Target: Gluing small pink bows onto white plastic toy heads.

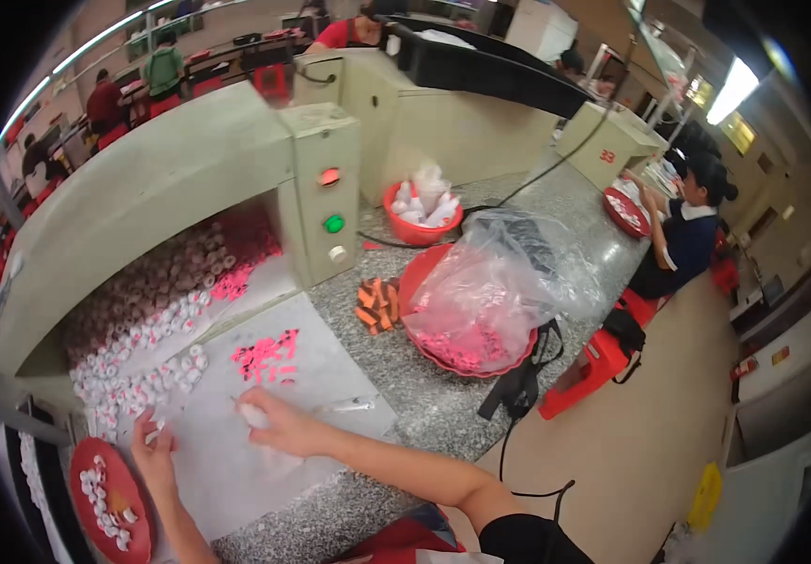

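Observation:
My left hand (155,451) is closed in a pinch round a small white piece (153,435), mostly hidden by the fingers, at the left of a white paper sheet (236,489). Over the middle of that sheet, my right hand (283,425) wraps round a white squeeze bottle (253,415), its narrow tip angled toward the upper left. Just beyond the bottle lie several small pink pieces (269,353). Many small round white pieces with reddish marks (133,381) cover the sheet's far left and continue into the machine opening. A red plate (133,479) beside my left forearm holds more white pieces.
A beige arched machine (171,155) with buttons stands ahead. On the speckled counter (377,385) are a red basket of white bottles (421,214), an orange-black striped item (377,305), and a red basin (415,273) with a plastic bag. At right, a co-worker (692,226) sits near a red stool (584,376).

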Motion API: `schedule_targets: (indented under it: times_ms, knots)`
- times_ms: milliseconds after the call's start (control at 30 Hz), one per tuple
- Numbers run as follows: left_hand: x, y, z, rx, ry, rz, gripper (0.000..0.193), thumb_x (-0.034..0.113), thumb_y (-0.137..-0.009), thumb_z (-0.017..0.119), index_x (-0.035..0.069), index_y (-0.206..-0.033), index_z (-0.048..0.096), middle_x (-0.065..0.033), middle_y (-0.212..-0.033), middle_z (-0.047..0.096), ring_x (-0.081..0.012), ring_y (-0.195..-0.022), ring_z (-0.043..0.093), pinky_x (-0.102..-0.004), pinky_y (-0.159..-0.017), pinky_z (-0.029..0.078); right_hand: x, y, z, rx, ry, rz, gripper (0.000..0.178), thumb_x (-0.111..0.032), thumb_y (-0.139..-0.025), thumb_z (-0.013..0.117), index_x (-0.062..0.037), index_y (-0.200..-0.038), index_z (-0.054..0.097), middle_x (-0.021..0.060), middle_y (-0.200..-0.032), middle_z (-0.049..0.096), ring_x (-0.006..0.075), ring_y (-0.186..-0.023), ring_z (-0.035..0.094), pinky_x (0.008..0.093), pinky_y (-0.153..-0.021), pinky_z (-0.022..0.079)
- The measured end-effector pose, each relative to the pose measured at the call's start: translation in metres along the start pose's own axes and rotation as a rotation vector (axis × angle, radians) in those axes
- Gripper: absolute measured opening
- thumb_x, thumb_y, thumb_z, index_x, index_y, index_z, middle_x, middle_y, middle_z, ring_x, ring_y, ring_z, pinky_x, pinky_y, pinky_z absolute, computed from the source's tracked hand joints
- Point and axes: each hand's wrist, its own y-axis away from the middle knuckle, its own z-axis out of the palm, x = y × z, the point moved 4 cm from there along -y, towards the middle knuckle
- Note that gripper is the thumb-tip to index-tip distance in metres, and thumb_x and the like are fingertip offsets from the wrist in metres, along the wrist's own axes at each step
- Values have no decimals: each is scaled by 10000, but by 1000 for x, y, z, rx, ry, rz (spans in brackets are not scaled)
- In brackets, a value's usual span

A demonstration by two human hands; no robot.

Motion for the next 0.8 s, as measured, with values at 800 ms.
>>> schedule_targets:
  times_ms: [800]
  knots:
    - [58, 90, 70, -139, 686, 233, 330, -123, -744, 552, -62, -1061, 484, -125, -1068, 476, -203, -979, 538, -297, -828, 476, -100, 49, -6, 288, 368, -361, 244, -48, -671, 605, 21, -887, 514, 108, -827, 542, 168, -735, 540, 257, -676, 437]
